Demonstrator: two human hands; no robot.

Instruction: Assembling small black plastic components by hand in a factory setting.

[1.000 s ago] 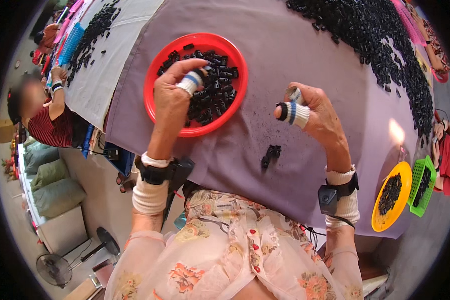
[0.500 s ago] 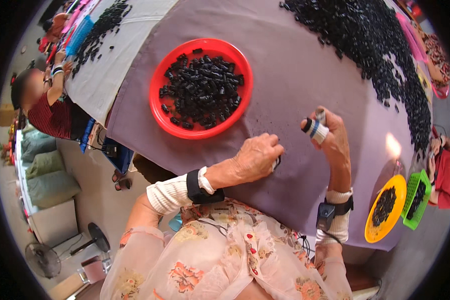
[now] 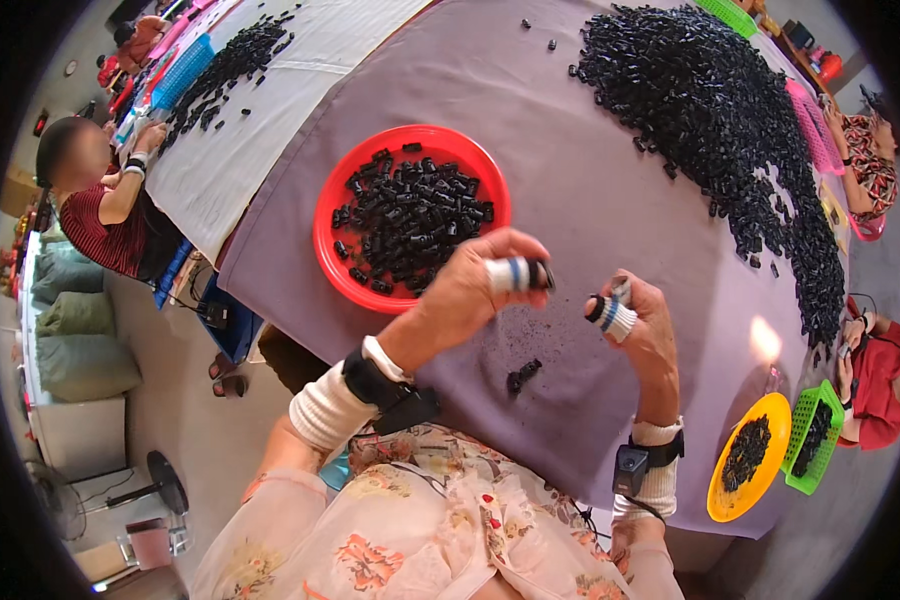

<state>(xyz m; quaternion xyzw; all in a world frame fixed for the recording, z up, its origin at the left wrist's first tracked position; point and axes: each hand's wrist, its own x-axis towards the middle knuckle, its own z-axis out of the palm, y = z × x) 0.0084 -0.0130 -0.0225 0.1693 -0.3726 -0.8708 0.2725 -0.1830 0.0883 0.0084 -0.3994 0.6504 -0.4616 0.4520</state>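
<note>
Black parts (image 3: 522,377) lie in a small cluster on the counter (image 3: 570,180), near its close edge. Just beyond them, the left hand (image 3: 468,284) bends thumb and forefinger toward each other; whether they pinch anything I cannot tell. The right hand (image 3: 647,318), apart from it, has curled fingers, its hold likewise unclear. Leftward, a red basin (image 3: 326,235) holds many more; far right spreads a heap (image 3: 705,130); near right, a yellow plate (image 3: 730,500) and green basket (image 3: 804,483) carry others

The head-worn fisheye looks down from close above the near edge of the table (image 3: 570,180), facing across it.
</note>
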